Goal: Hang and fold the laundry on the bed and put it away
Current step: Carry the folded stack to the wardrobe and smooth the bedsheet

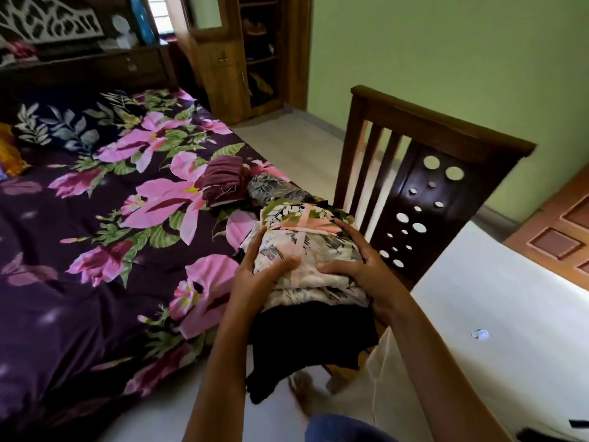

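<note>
The stack of folded clothes [306,250] sits in the lower middle of the frame, just off the near right edge of the bed [79,250] and in front of a dark wooden chair [446,148]. I cannot tell whether it rests on the seat or is carried free. A cream, pink and green floral piece lies on top, and a black garment [312,339] sags out beneath it. The left hand [261,275] clasps the stack's left side, fingers curled round the edge and thumb laid across the top. The right hand [360,266] grips the right side, fingers spread along the cloth and thumb pressed on top. The bed fills the left of the frame under a deep purple cover with big pink flowers and green leaves. Near its right edge, above the stack, lie a folded maroon garment [220,181] and a grey patterned bundle [271,186], just beside each other. A dark leaf-print pillow [57,122] lies at the upper left below a white lattice headboard [47,23]. A wooden wardrobe [223,68] stands open at the top centre. A pale tiled floor [287,135] runs between the bed and the green wall [446,43]. At lower right lies a white surface [510,298], with a panelled wooden door [557,240] at the right edge.
</note>
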`<state>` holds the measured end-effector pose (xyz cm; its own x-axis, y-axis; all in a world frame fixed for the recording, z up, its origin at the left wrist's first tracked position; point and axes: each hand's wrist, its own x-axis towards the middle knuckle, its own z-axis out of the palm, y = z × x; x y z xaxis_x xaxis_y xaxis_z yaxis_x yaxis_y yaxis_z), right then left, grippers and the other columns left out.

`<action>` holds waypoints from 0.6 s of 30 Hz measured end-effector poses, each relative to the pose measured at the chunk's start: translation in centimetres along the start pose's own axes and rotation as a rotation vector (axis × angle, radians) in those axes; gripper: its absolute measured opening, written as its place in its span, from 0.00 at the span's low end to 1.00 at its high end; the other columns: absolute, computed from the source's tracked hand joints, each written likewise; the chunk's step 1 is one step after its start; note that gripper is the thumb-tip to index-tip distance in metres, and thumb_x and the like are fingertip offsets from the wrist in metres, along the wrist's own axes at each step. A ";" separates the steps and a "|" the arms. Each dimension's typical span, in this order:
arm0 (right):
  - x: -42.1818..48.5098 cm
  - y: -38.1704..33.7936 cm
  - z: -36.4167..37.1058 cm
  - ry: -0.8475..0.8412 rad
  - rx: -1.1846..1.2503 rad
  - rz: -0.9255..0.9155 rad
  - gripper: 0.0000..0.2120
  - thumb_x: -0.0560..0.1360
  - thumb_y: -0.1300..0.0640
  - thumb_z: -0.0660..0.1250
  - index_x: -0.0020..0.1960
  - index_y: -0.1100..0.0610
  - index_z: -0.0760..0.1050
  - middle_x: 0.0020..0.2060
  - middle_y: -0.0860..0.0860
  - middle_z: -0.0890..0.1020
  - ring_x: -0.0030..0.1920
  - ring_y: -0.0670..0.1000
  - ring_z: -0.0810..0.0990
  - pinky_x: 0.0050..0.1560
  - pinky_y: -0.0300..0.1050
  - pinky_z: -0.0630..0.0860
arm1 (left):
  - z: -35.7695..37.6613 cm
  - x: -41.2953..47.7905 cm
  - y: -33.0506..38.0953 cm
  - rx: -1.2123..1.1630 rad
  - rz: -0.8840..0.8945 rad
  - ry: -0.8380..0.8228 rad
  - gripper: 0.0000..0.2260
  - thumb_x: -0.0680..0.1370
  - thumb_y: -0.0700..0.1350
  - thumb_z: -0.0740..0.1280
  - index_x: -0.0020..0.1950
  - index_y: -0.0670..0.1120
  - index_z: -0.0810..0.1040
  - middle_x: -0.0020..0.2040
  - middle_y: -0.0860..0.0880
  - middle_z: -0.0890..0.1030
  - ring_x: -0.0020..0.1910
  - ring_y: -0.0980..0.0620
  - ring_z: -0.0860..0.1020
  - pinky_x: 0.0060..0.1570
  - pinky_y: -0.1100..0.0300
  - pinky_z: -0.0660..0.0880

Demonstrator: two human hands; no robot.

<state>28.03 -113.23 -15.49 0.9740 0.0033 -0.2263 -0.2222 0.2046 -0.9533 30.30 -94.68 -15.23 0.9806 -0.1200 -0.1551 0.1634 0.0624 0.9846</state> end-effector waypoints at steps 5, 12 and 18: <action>-5.2 -0.3 -2.8 0.108 0.011 -0.054 0.39 0.57 0.63 0.78 0.65 0.43 0.72 0.57 0.51 0.81 0.54 0.50 0.82 0.52 0.47 0.80 | 3.4 -2.9 -0.5 0.013 0.011 -0.104 0.31 0.69 0.40 0.74 0.68 0.58 0.68 0.59 0.54 0.76 0.52 0.60 0.77 0.47 0.68 0.77; -10.1 -1.8 -10.1 0.305 0.049 -0.114 0.36 0.64 0.68 0.75 0.65 0.43 0.71 0.56 0.51 0.80 0.51 0.49 0.83 0.44 0.43 0.80 | 12.1 -2.7 -0.3 0.052 -0.009 -0.309 0.32 0.65 0.45 0.77 0.62 0.66 0.69 0.60 0.53 0.76 0.55 0.54 0.78 0.56 0.56 0.75; -12.4 -2.8 -19.4 0.469 0.087 -0.120 0.39 0.57 0.61 0.79 0.64 0.40 0.72 0.58 0.51 0.80 0.55 0.53 0.81 0.55 0.53 0.79 | 22.7 -1.1 -1.4 0.076 -0.049 -0.471 0.32 0.56 0.54 0.79 0.55 0.72 0.71 0.55 0.59 0.77 0.55 0.54 0.78 0.58 0.51 0.76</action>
<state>15.78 -132.81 -13.85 0.8636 -0.4625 -0.2006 -0.0857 0.2574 -0.9625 26.52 -117.10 -14.65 0.8132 -0.5579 -0.1656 0.1827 -0.0253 0.9828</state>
